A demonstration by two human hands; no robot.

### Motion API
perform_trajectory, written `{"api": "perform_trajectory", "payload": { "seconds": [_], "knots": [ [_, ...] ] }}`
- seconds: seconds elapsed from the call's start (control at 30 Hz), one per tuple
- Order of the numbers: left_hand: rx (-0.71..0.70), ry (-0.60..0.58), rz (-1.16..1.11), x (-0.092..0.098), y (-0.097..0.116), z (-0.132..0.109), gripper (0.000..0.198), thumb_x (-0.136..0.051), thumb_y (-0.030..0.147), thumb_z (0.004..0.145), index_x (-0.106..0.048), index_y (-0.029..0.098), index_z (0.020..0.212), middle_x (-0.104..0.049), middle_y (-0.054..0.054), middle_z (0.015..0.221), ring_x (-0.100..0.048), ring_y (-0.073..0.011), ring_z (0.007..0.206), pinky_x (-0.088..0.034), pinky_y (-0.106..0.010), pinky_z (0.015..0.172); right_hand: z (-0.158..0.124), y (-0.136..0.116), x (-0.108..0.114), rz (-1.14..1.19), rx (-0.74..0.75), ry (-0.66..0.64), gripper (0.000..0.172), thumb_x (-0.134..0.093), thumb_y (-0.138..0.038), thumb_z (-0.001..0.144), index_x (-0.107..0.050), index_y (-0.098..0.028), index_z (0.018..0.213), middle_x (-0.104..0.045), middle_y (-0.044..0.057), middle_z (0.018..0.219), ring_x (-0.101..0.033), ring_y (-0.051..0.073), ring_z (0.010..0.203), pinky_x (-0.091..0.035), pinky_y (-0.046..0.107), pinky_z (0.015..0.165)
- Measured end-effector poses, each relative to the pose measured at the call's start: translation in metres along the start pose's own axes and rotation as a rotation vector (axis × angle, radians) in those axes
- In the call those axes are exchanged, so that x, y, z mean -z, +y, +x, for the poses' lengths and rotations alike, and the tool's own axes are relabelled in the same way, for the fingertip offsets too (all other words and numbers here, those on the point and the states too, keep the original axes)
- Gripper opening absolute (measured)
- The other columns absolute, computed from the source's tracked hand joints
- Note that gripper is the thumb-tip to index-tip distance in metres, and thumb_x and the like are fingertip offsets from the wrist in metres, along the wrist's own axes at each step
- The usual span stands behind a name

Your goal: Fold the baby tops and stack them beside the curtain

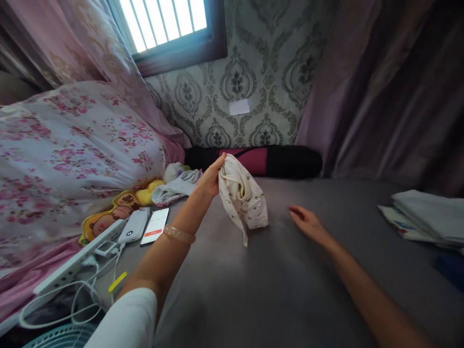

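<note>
My left hand [213, 177] is closed on the top edge of a cream-coloured cloth garment [253, 203] with small dark prints. The garment hangs bunched and partly folded in on itself, its lower end close to the grey sheet, with one narrow end dangling. What kind of garment it is cannot be made out. To the right of it, apart from the cloth, my right hand [307, 223] hovers low over the sheet, holding nothing, its fingers loosely bent and partly hidden from this side.
Folded cloths [427, 217] lie on the grey bed [275, 290] at right. On the left are a phone [155, 226], a power bank [134, 226], a power strip [79, 258] with cables, and a crumpled garment [174, 190]. A black and maroon roll [253, 161] lies against the wall.
</note>
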State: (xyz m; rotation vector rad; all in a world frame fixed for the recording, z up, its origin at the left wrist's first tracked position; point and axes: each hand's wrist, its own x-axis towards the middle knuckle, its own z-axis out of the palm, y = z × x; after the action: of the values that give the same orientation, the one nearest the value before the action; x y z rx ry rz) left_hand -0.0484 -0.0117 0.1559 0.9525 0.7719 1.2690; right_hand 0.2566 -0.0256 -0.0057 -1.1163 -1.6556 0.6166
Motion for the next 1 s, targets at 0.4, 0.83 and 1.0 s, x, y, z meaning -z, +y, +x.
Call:
{"api": "perform_trajectory", "payload": {
  "seconds": [0.4,0.83,1.0],
  "knots": [
    [0.127,-0.054,-0.117,-0.050,-0.032,-0.009,0.033,-0.060,0.045,0.091,-0.058,0.018,0.073,-0.058,0.000,0.060,-0.064,-0.0167,0.066,-0.054,-0.030,0.069,0.009,-0.125,-0.015,0.357,-0.075,-0.205,0.032,-0.062,-0.046,0.085,-0.066,-0.024,0.107,-0.074,0.001,0.106,-0.068,0.018,0.102,-0.055,0.035,0.090],
    [-0.042,-0.121,0.327,-0.024,-0.060,-0.005,0.028,-0.081,0.026,0.067,-0.063,0.018,0.087,-0.060,0.002,0.073,-0.055,-0.0089,0.057,-0.044,-0.021,0.055,0.013,-0.116,0.013,0.247,-0.136,-0.145,0.024,-0.058,-0.042,0.088,-0.068,-0.024,0.100,-0.076,-0.003,0.088,-0.071,0.016,0.078,-0.055,0.023,0.066],
    [-0.097,-0.232,0.548,-0.023,-0.077,-0.007,0.026,-0.078,0.027,0.069,-0.065,0.017,0.089,-0.060,0.003,0.073,-0.053,-0.0076,0.058,-0.040,-0.019,0.053,0.015,-0.119,0.039,0.003,0.023,0.104,0.021,-0.062,-0.042,0.085,-0.072,-0.025,0.094,-0.076,-0.001,0.085,-0.070,0.018,0.075,-0.054,0.026,0.064]
  ]
}}
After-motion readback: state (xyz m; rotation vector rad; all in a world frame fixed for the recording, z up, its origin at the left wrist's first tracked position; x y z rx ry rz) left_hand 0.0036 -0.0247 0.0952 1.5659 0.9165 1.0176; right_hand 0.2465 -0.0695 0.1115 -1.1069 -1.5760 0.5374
